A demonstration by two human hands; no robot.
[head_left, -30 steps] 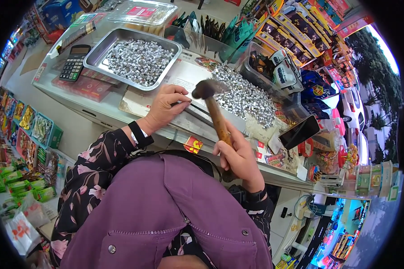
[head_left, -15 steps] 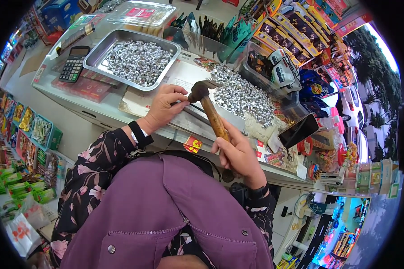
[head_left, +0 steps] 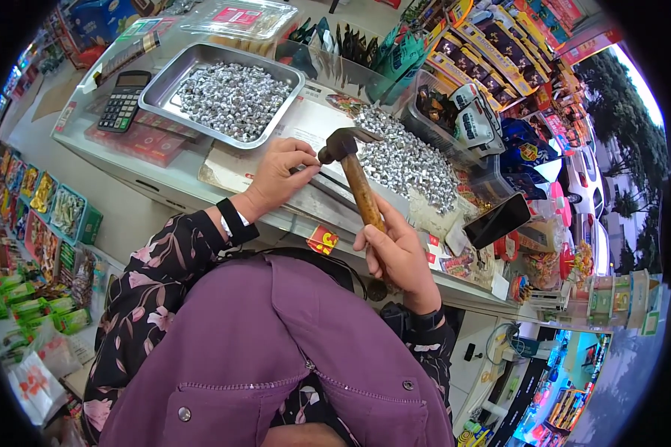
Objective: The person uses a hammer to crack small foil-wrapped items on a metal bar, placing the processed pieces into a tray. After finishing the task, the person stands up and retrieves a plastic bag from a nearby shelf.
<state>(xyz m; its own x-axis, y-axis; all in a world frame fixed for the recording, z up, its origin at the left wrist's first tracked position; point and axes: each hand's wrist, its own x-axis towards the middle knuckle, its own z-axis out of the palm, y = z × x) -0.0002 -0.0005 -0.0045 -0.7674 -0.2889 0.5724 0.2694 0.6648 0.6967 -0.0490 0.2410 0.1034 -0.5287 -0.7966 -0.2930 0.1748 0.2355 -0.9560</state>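
Note:
My right hand (head_left: 397,249) is wrapped round the wooden handle of a claw hammer (head_left: 360,186). The hammer's dark head hangs just to the right of my left fingertips. My left hand (head_left: 279,177) rests over the counter with thumb and fingers pinched together; what is between them is too small to make out. Below those fingertips a long dark metal strip (head_left: 339,188) lies along a flat board. Beyond the hammer, many small silvery metal pieces (head_left: 414,160) are spread in a heap. A steel tray (head_left: 147,104) at the back left holds more of the same pieces.
A calculator (head_left: 123,104) lies left of the tray, near a clear-lidded box (head_left: 238,18). To the right, a phone (head_left: 497,221) leans at the counter's edge, close to plastic bins of packets (head_left: 473,123). A small red and yellow packet (head_left: 323,240) sits at the front edge.
The hammer head has lifted slightly and shifted right, away from my left fingertips. My left hand keeps its pinch in nearly the same place.

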